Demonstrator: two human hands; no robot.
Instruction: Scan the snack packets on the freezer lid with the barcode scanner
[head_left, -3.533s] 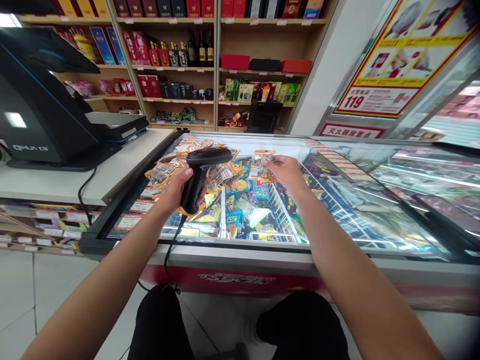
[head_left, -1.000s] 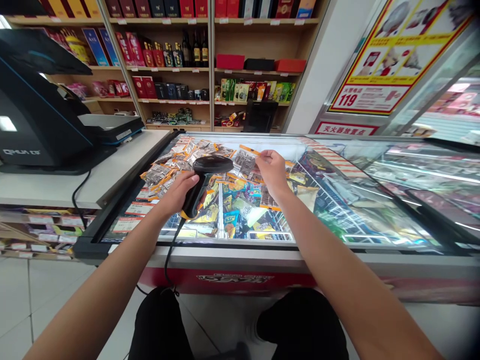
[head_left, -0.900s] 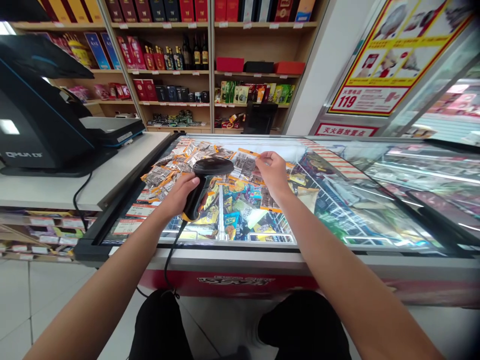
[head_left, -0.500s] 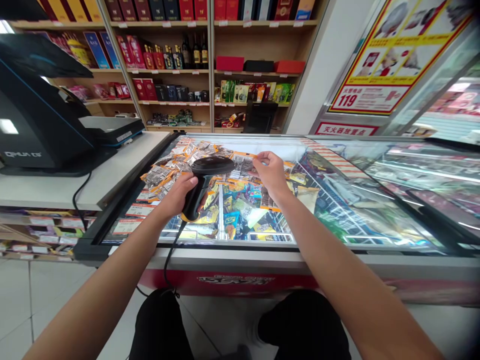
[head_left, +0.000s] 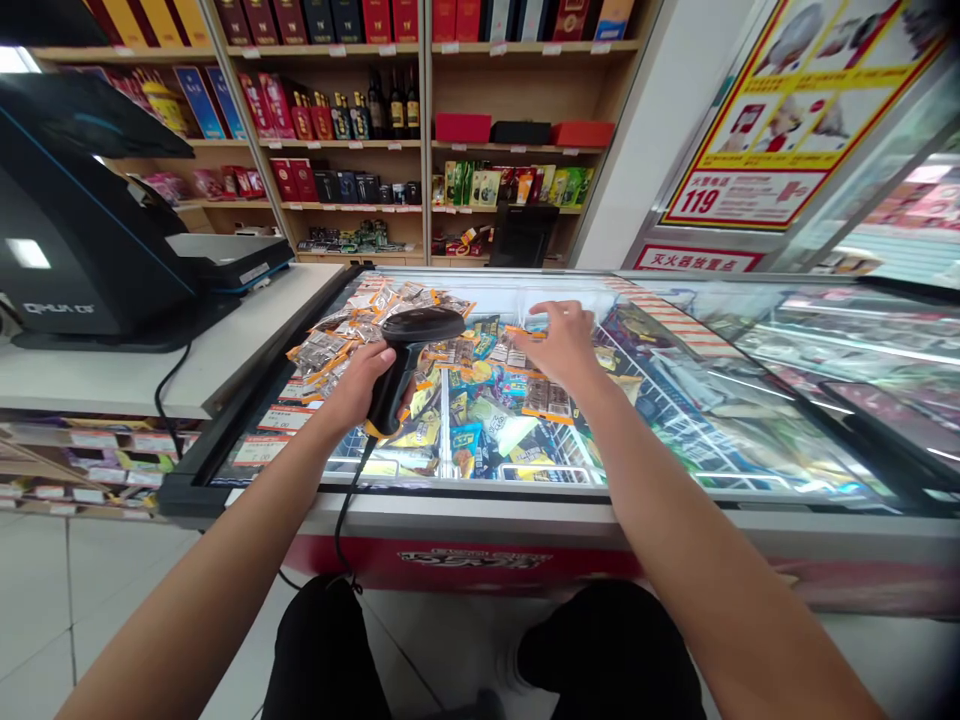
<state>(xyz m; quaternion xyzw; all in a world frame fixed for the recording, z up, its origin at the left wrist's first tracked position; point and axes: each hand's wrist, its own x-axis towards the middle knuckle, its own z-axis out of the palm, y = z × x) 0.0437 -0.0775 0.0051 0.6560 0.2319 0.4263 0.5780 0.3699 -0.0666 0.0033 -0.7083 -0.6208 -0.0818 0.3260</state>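
My left hand is wrapped around the handle of a black barcode scanner, its head tilted over a heap of packets. A cable hangs from the handle's base. Over the glass top of the freezer, my right hand is open, thumb and fingers apart. Just beneath its thumb lies a small clear snack packet with orange edges. Another such packet rests nearer to me on the glass. The heap of similar packets spreads at the left, beyond my left hand.
Colourful bags lie in wire baskets below the glass. At the left, a dark checkout terminal stands on a white counter. Shelves with boxes and bottles line the back. The scanner cable hangs down the freezer's front.
My right hand has let go of the packet it held up by the scanner and moved right, its fingers spreading. The scanner stays in my left hand, nearly still.
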